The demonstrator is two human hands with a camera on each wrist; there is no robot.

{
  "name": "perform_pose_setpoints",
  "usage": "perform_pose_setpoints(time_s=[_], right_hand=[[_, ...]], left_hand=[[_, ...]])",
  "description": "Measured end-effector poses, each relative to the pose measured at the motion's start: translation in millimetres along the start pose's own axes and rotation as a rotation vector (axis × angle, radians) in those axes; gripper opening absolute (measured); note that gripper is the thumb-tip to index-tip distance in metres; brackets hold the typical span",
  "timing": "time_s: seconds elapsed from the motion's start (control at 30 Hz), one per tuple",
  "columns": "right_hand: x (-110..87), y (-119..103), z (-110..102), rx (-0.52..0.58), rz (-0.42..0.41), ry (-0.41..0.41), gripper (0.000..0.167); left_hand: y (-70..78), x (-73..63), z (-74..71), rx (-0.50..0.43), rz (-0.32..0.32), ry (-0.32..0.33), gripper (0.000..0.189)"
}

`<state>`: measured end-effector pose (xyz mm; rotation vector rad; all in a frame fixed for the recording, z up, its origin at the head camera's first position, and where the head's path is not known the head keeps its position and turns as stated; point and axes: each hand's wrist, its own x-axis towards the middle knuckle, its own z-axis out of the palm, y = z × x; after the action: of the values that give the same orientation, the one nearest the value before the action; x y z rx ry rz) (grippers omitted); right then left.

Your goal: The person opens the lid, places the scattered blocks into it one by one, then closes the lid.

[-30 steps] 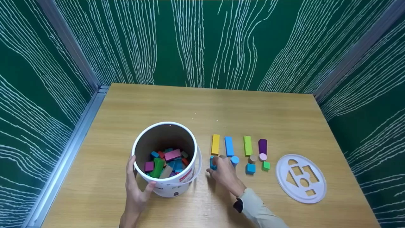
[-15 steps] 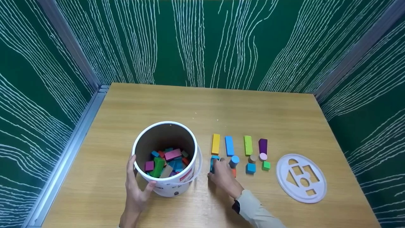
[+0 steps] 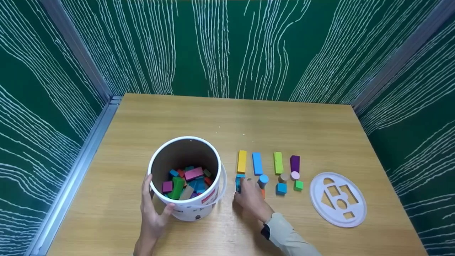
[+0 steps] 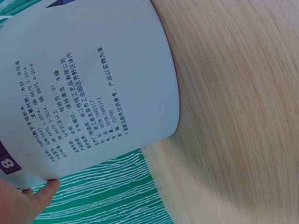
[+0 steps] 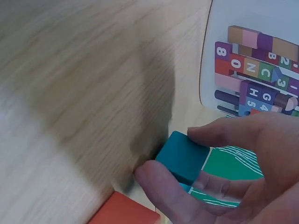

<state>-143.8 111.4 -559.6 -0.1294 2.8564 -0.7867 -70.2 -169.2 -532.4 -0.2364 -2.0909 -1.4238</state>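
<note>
My left hand (image 3: 153,217) holds the side of a white bucket (image 3: 188,213), fingers at its left and thumb near the front rim. In the left wrist view the bucket's printed wall (image 4: 107,79) fills the upper left. Inside lie several coloured building blocks. With fingertips and thumb, my right hand (image 3: 253,199) pinches a teal block (image 5: 182,156) low over the table; a brighter blue piece (image 5: 186,187) shows just beyond it. A blue cylinder (image 3: 263,181) stands right beside the hand. An orange block (image 5: 124,210), largely hidden by that hand in the head view, sits close by.
Yellow (image 3: 241,161), blue (image 3: 257,164), lime (image 3: 278,163) and purple (image 3: 295,164) long blocks form a row. Before them are round pieces, a blue cube (image 3: 281,188) and a green cube (image 3: 298,185). A white lid with shaped holes (image 3: 317,202) lies at right.
My right hand has shifted slightly and lower around the teal block, and the orange block now peeks out beside it. The left hand and bucket stay put.
</note>
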Motion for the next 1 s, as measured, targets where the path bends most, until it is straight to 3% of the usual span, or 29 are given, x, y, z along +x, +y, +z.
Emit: perform_pose_setpoints(time_s=[0.27, 0.5, 0.77, 1.0], right_hand=[[-3.1, -3.1, -5.7, -0.004, -0.002, 0.098, 0.039], [-3.4, -5.1, -9.9, 0.057, 0.067, 0.091, 0.034], [-7.0, -2.6, -9.1, 0.083, -0.039, 0.187, 0.022], [-5.7, -2.6, -10.4, 0.091, -0.021, 0.166, 0.022]], left_hand=[[1.4, -0.4, -0.8, -0.002, -0.006, -0.004, 0.084], [1.6, -0.4, -0.9, 0.009, -0.019, -0.012, 0.084], [0.4, -0.5, -0.6, -0.036, 0.007, -0.006, 0.086], [0.8, -0.4, -0.2, -0.034, 0.011, -0.005, 0.085]])
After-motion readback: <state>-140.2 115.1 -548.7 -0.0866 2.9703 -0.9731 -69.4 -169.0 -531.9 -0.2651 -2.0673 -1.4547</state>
